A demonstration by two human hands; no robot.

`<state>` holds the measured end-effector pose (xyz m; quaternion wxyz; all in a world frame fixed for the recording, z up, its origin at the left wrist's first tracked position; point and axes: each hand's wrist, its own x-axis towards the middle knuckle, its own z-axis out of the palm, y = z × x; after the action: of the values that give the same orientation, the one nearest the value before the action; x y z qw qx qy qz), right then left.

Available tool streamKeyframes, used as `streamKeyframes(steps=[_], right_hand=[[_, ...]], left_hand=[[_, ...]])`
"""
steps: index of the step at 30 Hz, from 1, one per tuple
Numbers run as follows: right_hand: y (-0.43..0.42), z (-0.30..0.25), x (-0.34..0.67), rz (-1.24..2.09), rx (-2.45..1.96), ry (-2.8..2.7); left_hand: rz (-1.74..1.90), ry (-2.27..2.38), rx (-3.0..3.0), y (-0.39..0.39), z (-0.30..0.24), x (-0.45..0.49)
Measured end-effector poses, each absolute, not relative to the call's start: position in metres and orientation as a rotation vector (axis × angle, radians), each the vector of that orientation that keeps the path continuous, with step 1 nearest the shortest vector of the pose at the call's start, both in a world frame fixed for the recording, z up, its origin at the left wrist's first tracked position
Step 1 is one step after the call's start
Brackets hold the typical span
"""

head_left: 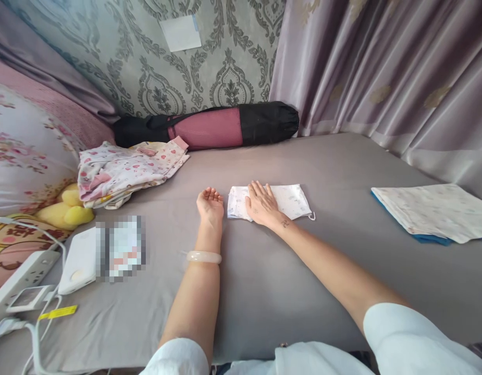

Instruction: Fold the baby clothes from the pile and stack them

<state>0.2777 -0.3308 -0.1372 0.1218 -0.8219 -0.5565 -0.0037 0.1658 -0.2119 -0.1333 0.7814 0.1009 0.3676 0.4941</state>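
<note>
Head view: folded white cloth (293,200) beneath a flat right hand (260,203)

Laid out on the grey sheet (264,276), ahead of the body, with a faint print and a small loop at the right-hand corner. Across its left part, right palm down, fingers straight and slightly parted. Just beyond its left edge, left hand (210,204) palm up, fingers loosely curled, with a pale bangle (204,257) further down the forearm. Well off to the right, a larger folded pale cloth (436,211) with blue showing underneath. To the left and farther back, a pile of printed clothes (131,169) near a yellow plush toy (64,211). Nearer, a white device (80,260) beside a power strip (22,284). Against the patterned wall (166,83), a black-and-pink rolled bag (209,127).
</note>
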Motion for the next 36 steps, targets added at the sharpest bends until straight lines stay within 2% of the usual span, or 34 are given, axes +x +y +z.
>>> streamKeyframes(steps=[15, 23, 36], right_hand=[[-0.319, -0.142, 0.271, 0.093, -2.468, -1.657], [-0.303, -0.142, 0.247, 0.023, -2.267, -1.722], [-0.299, -0.148, 0.246, 0.091, -2.268, -1.717]], left_hand=[[1.065, 0.789, 0.278, -0.209, -0.139, 0.166], [1.082, 0.799, 0.276, -0.211, -0.138, 0.166], [1.071, 0.777, 0.276, -0.210, -0.139, 0.165]])
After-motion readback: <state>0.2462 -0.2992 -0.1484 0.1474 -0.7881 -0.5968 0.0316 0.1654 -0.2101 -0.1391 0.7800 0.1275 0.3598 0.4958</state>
